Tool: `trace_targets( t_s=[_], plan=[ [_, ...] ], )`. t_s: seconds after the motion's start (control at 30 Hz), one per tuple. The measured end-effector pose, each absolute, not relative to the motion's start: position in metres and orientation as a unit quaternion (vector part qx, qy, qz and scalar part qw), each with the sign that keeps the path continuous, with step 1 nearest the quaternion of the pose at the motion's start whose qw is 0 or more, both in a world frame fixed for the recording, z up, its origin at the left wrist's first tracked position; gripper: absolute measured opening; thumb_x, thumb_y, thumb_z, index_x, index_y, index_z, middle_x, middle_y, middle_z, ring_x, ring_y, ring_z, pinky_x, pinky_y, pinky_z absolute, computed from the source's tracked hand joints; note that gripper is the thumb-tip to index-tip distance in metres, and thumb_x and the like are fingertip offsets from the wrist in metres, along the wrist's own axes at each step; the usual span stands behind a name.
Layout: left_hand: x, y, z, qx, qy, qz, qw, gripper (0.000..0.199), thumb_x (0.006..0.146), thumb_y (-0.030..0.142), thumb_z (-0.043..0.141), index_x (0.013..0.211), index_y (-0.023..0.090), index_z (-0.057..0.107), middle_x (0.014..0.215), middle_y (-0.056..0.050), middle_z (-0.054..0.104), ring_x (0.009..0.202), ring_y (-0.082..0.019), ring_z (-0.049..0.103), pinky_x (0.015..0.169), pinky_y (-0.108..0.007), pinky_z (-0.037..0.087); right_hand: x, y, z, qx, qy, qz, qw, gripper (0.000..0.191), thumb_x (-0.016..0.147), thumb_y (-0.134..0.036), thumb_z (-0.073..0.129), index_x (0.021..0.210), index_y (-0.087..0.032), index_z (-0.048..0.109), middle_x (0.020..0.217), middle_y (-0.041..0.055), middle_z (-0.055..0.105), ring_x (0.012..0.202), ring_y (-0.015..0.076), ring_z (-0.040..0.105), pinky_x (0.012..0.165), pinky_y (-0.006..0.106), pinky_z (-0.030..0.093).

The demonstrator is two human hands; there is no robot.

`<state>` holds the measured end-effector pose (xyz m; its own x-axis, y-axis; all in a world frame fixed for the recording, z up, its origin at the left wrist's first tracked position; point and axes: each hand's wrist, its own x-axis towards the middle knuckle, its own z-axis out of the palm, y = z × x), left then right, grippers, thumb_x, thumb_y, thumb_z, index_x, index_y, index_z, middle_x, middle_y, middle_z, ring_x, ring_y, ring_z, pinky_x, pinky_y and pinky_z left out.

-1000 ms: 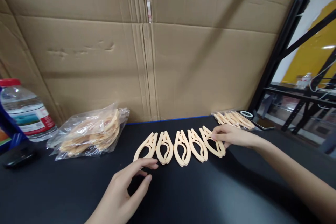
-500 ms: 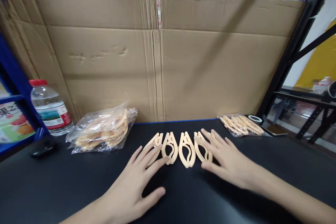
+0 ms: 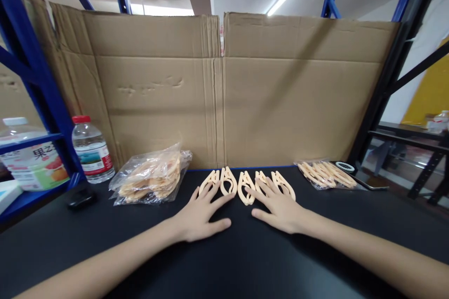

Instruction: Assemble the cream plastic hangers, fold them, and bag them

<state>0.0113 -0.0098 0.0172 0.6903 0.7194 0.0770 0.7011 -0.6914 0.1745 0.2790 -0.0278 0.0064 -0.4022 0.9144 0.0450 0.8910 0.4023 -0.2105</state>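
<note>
Several cream folding hangers stand side by side in a row on the black table (image 3: 245, 261). My left hand (image 3: 201, 215) has its fingers spread over the leftmost hanger (image 3: 205, 184) and reaches the lower end of the second hanger (image 3: 228, 181). In the middle of the row is another hanger (image 3: 244, 195). My right hand (image 3: 280, 208) is spread over the right part of the row, its fingers on the fourth hanger (image 3: 260, 176) and beside the rightmost hanger (image 3: 287, 189). Neither hand grips anything.
A clear bag of hangers (image 3: 150, 177) lies at the left, a smaller bag (image 3: 326, 174) at the right near a white ring (image 3: 345, 166) and a phone (image 3: 373, 186). A red-capped bottle (image 3: 93, 152) and a black object (image 3: 81, 197) are far left. Cardboard (image 3: 161, 93) stands behind.
The hangers and both hands have moved farther back on the table. The row is less even, and the rightmost hanger now shows more. The camera view has shifted.
</note>
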Motion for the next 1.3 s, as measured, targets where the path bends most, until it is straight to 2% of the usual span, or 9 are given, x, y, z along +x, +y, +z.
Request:
trace_targets(
  t_s=[0.37,0.53,0.63,0.73,0.87,0.97,1.1,1.3],
  plan=[
    [0.013,0.013,0.016,0.913,0.405,0.037,0.042,0.065,0.085,0.069,0.033,0.143,0.040,0.026,0.156,-0.009,0.008,0.140,-0.038,-0.001,0.103,-0.069,0.006,0.277,0.009,0.001,-0.556,-0.827,0.039,0.079,0.068,0.089,-0.067,0.024,0.147,-0.031,0.020,0.155,0.0113,0.009,0.141,0.0345,-0.001,0.107,0.063,0.007],
    [0.010,0.013,0.014,0.923,0.380,0.047,0.031,0.064,0.087,0.067,0.032,0.144,0.040,0.023,0.156,-0.007,0.009,0.140,-0.039,0.002,0.103,-0.070,0.004,0.272,-0.004,0.007,-0.470,-0.877,0.025,0.091,0.066,0.091,-0.061,0.027,0.147,-0.026,0.021,0.155,0.0062,0.012,0.141,0.0331,0.000,0.110,0.060,0.000],
    [0.011,0.015,0.014,0.932,0.360,0.045,0.023,0.065,0.087,0.066,0.031,0.145,0.037,0.022,0.155,-0.007,0.014,0.140,-0.037,0.004,0.104,-0.069,0.003,0.263,-0.010,0.008,-0.435,-0.895,0.054,0.079,0.075,0.092,-0.061,0.026,0.148,-0.013,0.016,0.154,0.0129,0.014,0.142,0.0295,0.003,0.112,0.055,0.005],
    [0.011,0.019,0.013,0.939,0.340,0.042,0.019,0.066,0.088,0.065,0.032,0.145,0.035,0.023,0.154,-0.008,0.018,0.141,-0.037,0.006,0.104,-0.069,0.004,0.251,-0.011,0.005,-0.445,-0.891,0.057,0.068,0.085,0.090,-0.064,0.025,0.146,-0.001,0.015,0.152,0.0211,0.014,0.141,0.0307,0.006,0.114,0.051,0.007],
    [0.011,0.024,0.012,0.948,0.315,0.050,-0.008,0.063,0.088,0.062,0.035,0.143,0.033,0.027,0.153,-0.008,0.023,0.140,-0.038,0.013,0.102,-0.071,0.008,0.236,-0.004,0.003,-0.481,-0.872,0.044,0.076,0.091,0.089,-0.066,0.023,0.143,0.006,0.020,0.149,0.0264,0.016,0.140,0.0340,0.011,0.114,0.047,0.012],
    [0.011,0.021,0.013,0.950,0.290,0.090,-0.071,0.060,0.089,0.053,0.043,0.143,0.029,0.031,0.151,-0.009,0.029,0.139,-0.035,0.019,0.106,-0.066,0.013,0.231,0.001,0.003,-0.496,-0.863,0.038,0.091,0.091,0.089,-0.066,0.024,0.142,0.007,0.021,0.148,0.0275,0.019,0.140,0.0346,0.013,0.114,0.046,0.014],
    [0.003,0.007,0.021,0.927,0.265,0.173,-0.201,0.050,0.088,0.032,0.049,0.137,0.022,0.041,0.143,-0.009,0.043,0.136,-0.030,0.030,0.111,-0.054,0.016,0.232,-0.004,0.005,-0.482,-0.869,0.005,0.112,0.088,0.089,-0.066,0.023,0.144,0.003,0.021,0.150,0.0240,0.018,0.141,0.0333,0.010,0.113,0.052,0.010],
    [-0.041,-0.006,0.037,0.844,0.272,0.282,-0.365,0.037,0.086,0.017,0.050,0.123,0.021,0.054,0.128,-0.007,0.059,0.125,-0.027,0.046,0.110,-0.050,0.022,0.241,-0.038,0.008,-0.417,-0.900,-0.011,0.125,0.075,0.092,-0.061,0.024,0.144,-0.007,0.028,0.150,0.0161,0.026,0.141,0.0303,0.014,0.113,0.053,0.007]
  ],
)
